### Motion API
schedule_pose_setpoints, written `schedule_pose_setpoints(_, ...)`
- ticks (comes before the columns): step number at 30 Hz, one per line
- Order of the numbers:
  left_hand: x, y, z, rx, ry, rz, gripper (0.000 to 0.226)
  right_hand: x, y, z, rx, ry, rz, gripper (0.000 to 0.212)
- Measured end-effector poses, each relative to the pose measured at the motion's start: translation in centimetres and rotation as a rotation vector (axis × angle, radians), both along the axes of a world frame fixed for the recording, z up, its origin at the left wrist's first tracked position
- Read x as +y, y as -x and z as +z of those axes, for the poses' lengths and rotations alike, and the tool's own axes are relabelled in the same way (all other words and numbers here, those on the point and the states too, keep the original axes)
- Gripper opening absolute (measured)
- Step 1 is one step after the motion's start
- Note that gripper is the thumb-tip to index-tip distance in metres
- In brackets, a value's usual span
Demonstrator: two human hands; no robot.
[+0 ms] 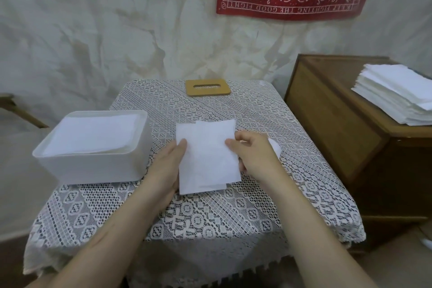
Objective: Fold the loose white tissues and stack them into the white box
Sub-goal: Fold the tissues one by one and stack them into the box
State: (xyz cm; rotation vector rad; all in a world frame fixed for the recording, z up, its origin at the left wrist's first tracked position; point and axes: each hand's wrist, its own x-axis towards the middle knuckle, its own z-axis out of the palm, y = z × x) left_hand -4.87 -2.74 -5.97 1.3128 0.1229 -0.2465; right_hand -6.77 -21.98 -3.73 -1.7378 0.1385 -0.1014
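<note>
Pinching a partly folded white tissue (205,159) by its side edges, the left hand (167,166) lays its thumb on the left edge and the right hand (254,154) curls thumb and fingers round the right one, over the lace tablecloth (210,222). Just left stands the open white box (93,168), nearly full of folded tissues (93,135); a slotted wooden lid (194,91) lies farther back, and loose tissues (397,93) are stacked on the cabinet (327,124) at right.

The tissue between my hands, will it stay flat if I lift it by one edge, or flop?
Probably flop: the tissue looks thin, and its layers already splay at the near edge. Likely very light, so it may unfold.
</note>
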Motion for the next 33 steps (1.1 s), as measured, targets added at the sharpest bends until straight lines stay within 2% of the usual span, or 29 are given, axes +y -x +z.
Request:
schedule_pose_setpoints(6,-0.1,0.2,0.2,-0.018,0.025,-0.025,0.031,1.1,0.1,0.0,0.005,-0.014,0.056,0.011)
schedule_pose_setpoints(17,0.3,0.2,0.0,-0.05,0.025,-0.072,0.032,2.3,-0.3,-0.5,-0.029,0.08,0.103,0.019)
schedule_pose_setpoints(24,0.4,0.3,0.0,-0.104,0.005,-0.141,0.032,2.2,-0.7,-1.2,-0.047,0.127,0.054,0.012)
schedule_pose_setpoints(33,0.3,0.3,-0.2,-0.111,-0.029,-0.134,0.031,1.7,-0.9,-1.4,-0.022,0.235,-0.044,0.018)
